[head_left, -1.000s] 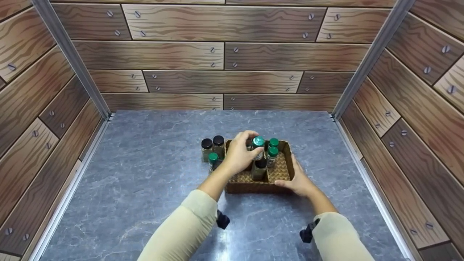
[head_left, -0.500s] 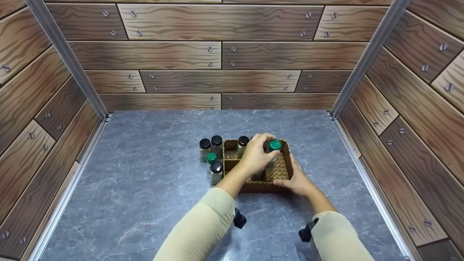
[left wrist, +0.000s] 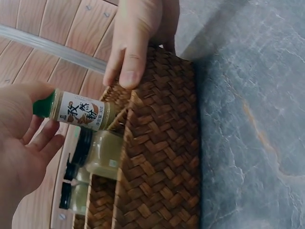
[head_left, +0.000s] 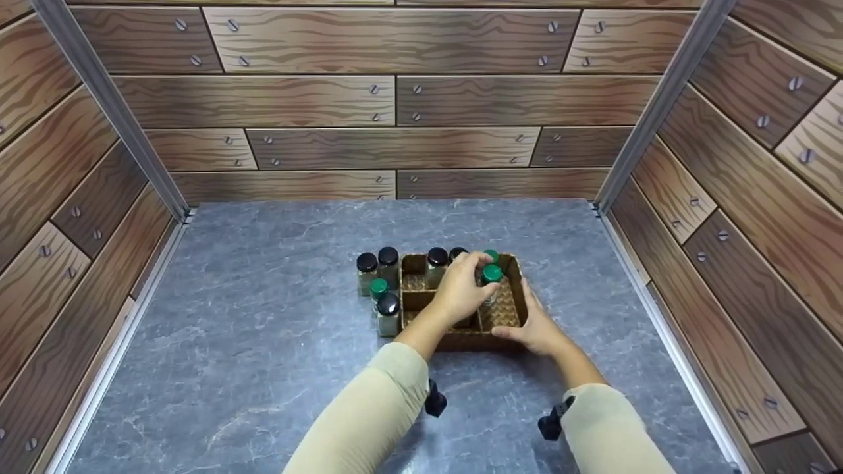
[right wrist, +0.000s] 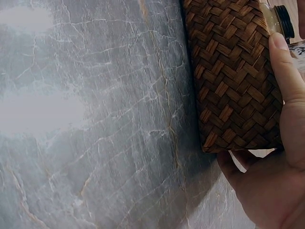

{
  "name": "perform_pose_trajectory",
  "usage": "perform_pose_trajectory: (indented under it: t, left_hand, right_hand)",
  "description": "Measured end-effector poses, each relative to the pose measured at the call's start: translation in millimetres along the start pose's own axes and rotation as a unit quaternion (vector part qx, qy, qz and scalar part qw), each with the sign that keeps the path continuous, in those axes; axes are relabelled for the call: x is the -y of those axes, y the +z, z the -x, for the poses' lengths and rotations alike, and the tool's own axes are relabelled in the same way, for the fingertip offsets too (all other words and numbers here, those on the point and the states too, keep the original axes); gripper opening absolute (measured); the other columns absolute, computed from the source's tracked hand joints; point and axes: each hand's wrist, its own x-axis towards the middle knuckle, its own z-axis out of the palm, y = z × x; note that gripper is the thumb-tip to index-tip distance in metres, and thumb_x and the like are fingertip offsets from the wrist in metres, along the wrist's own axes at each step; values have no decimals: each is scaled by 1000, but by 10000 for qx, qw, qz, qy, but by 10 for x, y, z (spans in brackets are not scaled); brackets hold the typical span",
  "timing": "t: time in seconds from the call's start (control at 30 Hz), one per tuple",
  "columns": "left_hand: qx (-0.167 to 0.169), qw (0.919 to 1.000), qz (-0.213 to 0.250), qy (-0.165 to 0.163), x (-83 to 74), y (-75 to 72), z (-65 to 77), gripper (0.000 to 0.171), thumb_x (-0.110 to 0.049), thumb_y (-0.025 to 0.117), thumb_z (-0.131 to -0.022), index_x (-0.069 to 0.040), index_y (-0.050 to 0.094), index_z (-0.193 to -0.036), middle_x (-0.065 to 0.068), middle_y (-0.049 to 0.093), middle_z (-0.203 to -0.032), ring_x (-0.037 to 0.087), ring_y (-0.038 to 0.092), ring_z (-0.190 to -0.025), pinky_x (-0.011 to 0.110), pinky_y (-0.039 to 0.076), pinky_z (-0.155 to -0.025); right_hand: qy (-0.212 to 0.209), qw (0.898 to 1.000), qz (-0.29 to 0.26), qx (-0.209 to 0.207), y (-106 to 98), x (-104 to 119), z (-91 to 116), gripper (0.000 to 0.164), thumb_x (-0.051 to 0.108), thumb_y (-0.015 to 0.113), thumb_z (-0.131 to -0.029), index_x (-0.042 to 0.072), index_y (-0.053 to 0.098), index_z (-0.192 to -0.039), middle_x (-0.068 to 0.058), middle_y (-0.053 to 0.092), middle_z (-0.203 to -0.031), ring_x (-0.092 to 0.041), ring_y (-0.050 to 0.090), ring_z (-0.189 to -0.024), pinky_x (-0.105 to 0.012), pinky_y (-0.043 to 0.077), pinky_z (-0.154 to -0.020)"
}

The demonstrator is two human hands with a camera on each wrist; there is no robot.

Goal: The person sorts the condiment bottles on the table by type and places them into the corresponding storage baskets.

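Observation:
My left hand [head_left: 460, 289] holds a green-capped spice jar [head_left: 491, 275] by its cap, thumb on one side and fingers on the other. The jar's white label [left wrist: 78, 110] faces the left wrist camera, and its lower end goes behind the rim of the woven basket [left wrist: 162, 157]. With the thumb over the front rim and fingers along the side, my right hand [head_left: 537, 327] grips the basket's front right corner. Another green cap [head_left: 490, 255] shows behind the held jar. Black-capped jars [head_left: 436, 266] stand in the back compartments; one black-capped jar [left wrist: 104, 151] is nearer the front.
Left of the basket, several jars stand on the grey marbled table [head_left: 250, 329]: black-capped ones [head_left: 367, 273] and a green-capped one [head_left: 379, 289]. Dividers split the basket into compartments. Wood-patterned walls [head_left: 395, 99] enclose the back and sides.
My left hand has moved right, from the basket's middle to its right compartment, uncovering black-capped jars at the back. My right hand stays on the corner.

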Motion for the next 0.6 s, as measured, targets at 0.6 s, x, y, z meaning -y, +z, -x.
perform_pose_trajectory:
  t: [0.6]
  left_hand:
    - [-165, 9957, -891, 196, 167, 201, -4, 35, -18, 89, -90, -9, 70, -118, 9, 73, -116, 26, 73, -110, 38, 62, -100]
  right_hand:
    - [-70, 9998, -76, -153, 18, 24, 18, 141, 34, 95, -84, 7, -11, -173, -30, -5, -180, -53, 7, -167, -67, 11, -136]
